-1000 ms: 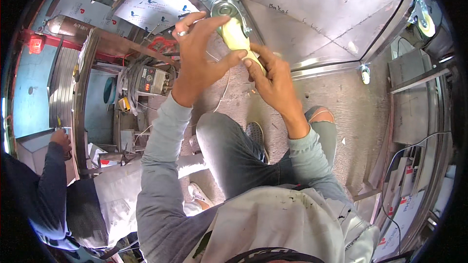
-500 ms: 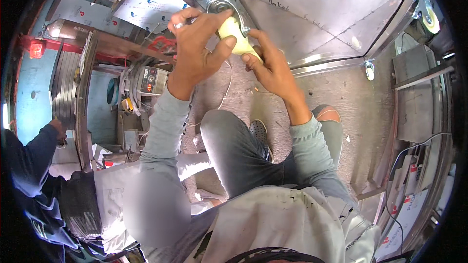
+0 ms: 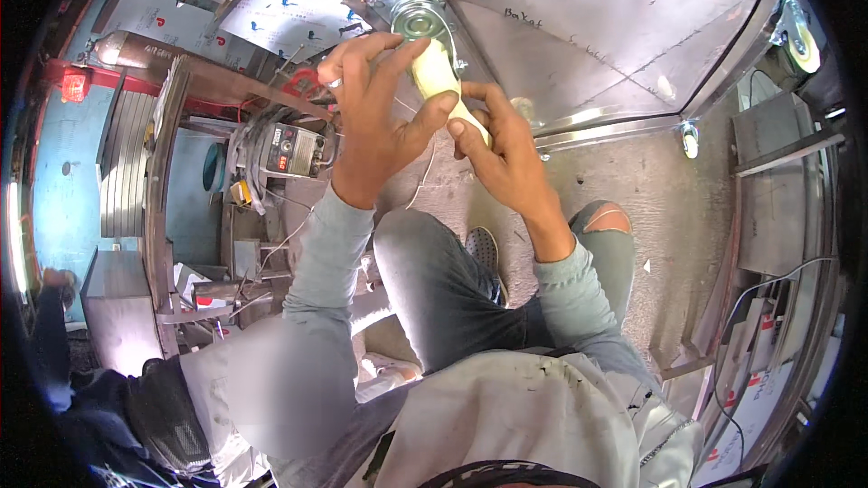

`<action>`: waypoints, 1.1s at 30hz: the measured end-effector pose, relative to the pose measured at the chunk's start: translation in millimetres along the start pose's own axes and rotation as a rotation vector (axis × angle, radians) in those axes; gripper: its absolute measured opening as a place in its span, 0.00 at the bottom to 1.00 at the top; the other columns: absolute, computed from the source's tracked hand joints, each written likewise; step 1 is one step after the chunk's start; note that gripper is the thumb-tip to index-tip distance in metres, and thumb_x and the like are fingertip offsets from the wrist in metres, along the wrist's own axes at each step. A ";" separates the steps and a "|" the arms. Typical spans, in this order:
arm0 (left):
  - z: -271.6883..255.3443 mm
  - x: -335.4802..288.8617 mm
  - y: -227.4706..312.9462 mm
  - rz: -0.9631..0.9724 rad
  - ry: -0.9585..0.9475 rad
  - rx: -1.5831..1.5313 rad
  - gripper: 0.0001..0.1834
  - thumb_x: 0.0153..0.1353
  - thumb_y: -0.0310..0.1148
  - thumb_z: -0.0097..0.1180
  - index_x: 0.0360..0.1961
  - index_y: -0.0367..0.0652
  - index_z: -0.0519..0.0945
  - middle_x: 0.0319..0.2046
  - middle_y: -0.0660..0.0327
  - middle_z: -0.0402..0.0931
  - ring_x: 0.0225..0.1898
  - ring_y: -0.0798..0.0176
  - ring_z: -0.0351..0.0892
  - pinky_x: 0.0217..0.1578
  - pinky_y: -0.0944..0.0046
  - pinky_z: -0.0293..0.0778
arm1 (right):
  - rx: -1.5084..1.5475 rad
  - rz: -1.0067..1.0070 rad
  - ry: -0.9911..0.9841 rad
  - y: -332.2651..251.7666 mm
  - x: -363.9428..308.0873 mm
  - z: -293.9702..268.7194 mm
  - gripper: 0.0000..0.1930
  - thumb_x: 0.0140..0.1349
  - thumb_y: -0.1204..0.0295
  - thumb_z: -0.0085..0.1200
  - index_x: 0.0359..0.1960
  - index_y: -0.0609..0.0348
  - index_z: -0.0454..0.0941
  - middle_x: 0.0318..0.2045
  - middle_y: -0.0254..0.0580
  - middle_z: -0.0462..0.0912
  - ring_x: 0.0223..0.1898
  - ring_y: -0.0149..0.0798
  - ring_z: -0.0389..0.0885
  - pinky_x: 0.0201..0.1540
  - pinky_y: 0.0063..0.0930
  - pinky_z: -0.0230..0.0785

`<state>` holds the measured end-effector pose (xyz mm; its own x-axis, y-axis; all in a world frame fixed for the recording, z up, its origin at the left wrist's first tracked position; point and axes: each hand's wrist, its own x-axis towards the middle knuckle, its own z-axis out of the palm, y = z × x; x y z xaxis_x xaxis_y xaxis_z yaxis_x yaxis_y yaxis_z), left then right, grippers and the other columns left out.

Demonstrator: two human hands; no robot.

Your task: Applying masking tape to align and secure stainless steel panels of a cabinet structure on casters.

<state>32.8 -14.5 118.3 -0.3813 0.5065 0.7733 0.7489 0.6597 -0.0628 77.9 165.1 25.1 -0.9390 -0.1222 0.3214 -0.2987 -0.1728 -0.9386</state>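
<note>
A swivel caster with a round metal plate (image 3: 417, 20) is fixed at the near corner of a large steel box or cabinet (image 3: 588, 32). Below the plate is its pale yellow wheel (image 3: 436, 70). My left hand (image 3: 380, 104) grips the wheel, thumb on its near face and fingers at its upper left side. From the wheel's lower end a narrow pale yellow strip (image 3: 474, 119) tapers toward my right hand (image 3: 506, 145), which pinches it between thumb and fingers. Whether the strip is tape, film or part of the wheel is unclear.
Two more casters (image 3: 799, 41) (image 3: 690, 138) sit on the cabinet's other corners. A welding machine (image 3: 291, 152) with cables stands to the left, near a gas cylinder (image 3: 122, 51). Sheet metal pieces (image 3: 759, 398) lean at the right. Another person's dark sleeve (image 3: 50, 334) shows at far left.
My left hand's fingers have lifted off the caster's round plate, which now shows more. My right hand stays at the strip's end. The other person's arm at far left has drawn back.
</note>
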 end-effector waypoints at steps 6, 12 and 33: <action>2.3 -3.0 -4.8 -0.079 -0.093 -0.079 0.33 0.65 0.57 0.72 0.61 0.44 0.86 0.56 0.52 0.74 0.60 0.48 0.69 0.62 0.46 0.61 | 0.104 0.036 -0.010 22.9 15.4 -4.0 0.26 0.78 0.62 0.62 0.70 0.58 0.70 0.30 0.40 0.85 0.29 0.36 0.82 0.35 0.34 0.76; -0.4 5.8 -7.7 -0.085 -0.128 0.133 0.26 0.70 0.52 0.68 0.61 0.47 0.88 0.56 0.49 0.72 0.61 0.48 0.65 0.64 0.44 0.58 | 0.258 -0.036 -0.053 21.6 24.6 2.9 0.26 0.76 0.65 0.65 0.70 0.60 0.70 0.32 0.37 0.86 0.29 0.30 0.81 0.33 0.30 0.74; -3.0 8.1 -22.8 -0.064 -0.111 -0.183 0.19 0.70 0.46 0.68 0.56 0.49 0.91 0.48 0.63 0.90 0.56 0.55 0.75 0.63 0.51 0.58 | 0.079 -0.126 0.011 36.5 33.0 7.7 0.30 0.80 0.62 0.61 0.76 0.59 0.62 0.32 0.36 0.83 0.31 0.26 0.77 0.31 0.23 0.69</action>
<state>14.3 -27.1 127.9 -0.4811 0.5311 0.6975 0.8032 0.5858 0.1080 37.3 147.3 2.4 -0.8968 -0.0843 0.4344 -0.4005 -0.2626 -0.8778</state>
